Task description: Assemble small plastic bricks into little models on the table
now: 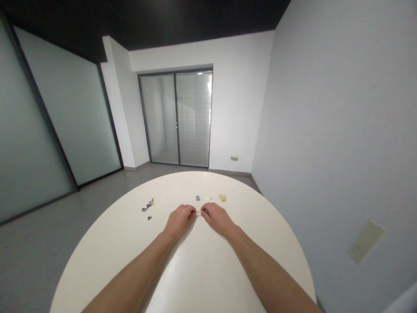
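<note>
Between my two hands is a small, thin yellowish piece [198,212], too small to name more exactly. My left hand [181,218] has its fingertips closed on the left end of it. My right hand [216,216] pinches the other end, so only the short middle part shows. Both hands rest low over the white table. Just beyond them lie a small blue-grey piece [197,198], a whitish piece [208,198] and a flat yellow piece [223,198].
The round white table [202,269] fills the lower view. On its left side lie several small dark grey pieces [149,204], a separate dark piece [150,218] and a tiny white bit [165,198]. A white wall [332,130] stands close on the right.
</note>
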`<state>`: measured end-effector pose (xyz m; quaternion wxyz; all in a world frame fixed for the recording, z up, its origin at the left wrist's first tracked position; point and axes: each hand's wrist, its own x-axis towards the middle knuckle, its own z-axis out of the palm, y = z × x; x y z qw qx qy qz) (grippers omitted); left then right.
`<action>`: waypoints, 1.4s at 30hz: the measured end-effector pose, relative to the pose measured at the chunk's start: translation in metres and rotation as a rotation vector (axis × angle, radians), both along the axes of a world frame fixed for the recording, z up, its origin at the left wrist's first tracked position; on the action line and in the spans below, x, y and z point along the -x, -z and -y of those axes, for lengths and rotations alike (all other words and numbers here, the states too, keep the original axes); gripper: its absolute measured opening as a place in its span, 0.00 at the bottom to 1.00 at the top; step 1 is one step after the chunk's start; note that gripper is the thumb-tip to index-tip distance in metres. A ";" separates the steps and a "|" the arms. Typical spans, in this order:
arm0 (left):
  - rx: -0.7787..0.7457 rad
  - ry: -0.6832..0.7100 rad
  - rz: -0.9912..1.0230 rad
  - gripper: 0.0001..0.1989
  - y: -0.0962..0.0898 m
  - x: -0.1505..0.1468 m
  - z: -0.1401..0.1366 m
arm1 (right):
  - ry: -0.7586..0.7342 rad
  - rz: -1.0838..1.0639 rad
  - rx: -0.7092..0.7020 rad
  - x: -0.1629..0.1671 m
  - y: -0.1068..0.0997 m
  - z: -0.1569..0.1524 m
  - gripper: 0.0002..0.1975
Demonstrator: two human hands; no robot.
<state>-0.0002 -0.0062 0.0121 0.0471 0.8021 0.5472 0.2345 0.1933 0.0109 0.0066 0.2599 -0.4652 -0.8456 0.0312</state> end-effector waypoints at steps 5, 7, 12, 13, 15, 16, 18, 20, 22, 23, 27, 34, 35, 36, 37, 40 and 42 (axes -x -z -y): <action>-0.029 0.002 0.006 0.11 0.003 0.001 -0.002 | 0.025 0.014 -0.011 0.001 0.001 -0.001 0.10; -0.018 -0.012 0.006 0.12 0.004 0.001 -0.002 | 0.025 0.018 -0.014 0.001 0.002 -0.001 0.11; -0.017 -0.017 -0.009 0.11 0.003 0.003 -0.003 | 0.001 0.035 -0.024 0.000 0.003 -0.003 0.13; -0.024 -0.014 -0.015 0.11 0.003 0.003 -0.004 | -0.001 0.038 -0.023 0.000 0.003 -0.003 0.13; -0.038 -0.015 -0.024 0.11 0.003 0.003 -0.004 | -0.002 0.037 -0.017 0.000 0.003 -0.003 0.13; -0.040 -0.018 -0.026 0.11 0.003 0.003 -0.003 | 0.000 0.034 -0.016 0.000 0.004 -0.003 0.13; -0.035 -0.026 -0.028 0.11 0.003 0.003 -0.003 | -0.003 0.028 -0.017 0.000 0.003 -0.003 0.13; -0.024 -0.034 -0.032 0.12 0.002 0.003 -0.002 | -0.006 0.020 -0.022 0.001 0.003 -0.003 0.13; -0.017 -0.045 -0.037 0.12 0.002 0.002 -0.002 | -0.005 0.007 -0.020 0.001 0.002 -0.002 0.12; -0.016 -0.047 -0.038 0.12 0.002 0.002 -0.002 | -0.003 -0.001 -0.017 0.001 0.002 -0.001 0.11; -0.030 -0.042 -0.034 0.12 0.002 0.003 -0.002 | -0.016 0.000 -0.018 0.001 0.000 0.001 0.09; -0.031 -0.047 -0.031 0.11 0.004 0.003 -0.003 | -0.013 0.018 -0.013 0.001 0.000 0.001 0.08; -0.031 -0.053 -0.032 0.12 0.004 0.003 -0.003 | -0.010 0.020 -0.008 0.001 0.000 0.000 0.08; -0.033 -0.058 -0.032 0.12 0.004 0.002 -0.003 | -0.007 0.021 -0.003 0.002 0.000 0.000 0.08; -0.035 -0.060 -0.033 0.12 0.005 0.002 -0.003 | -0.007 0.020 0.001 0.002 0.001 0.000 0.09; -0.048 -0.052 -0.023 0.11 0.006 0.002 -0.004 | -0.006 0.013 0.009 0.001 0.002 -0.001 0.10; -0.055 -0.048 -0.009 0.11 0.006 0.002 -0.004 | -0.002 0.010 0.008 0.001 0.002 -0.002 0.11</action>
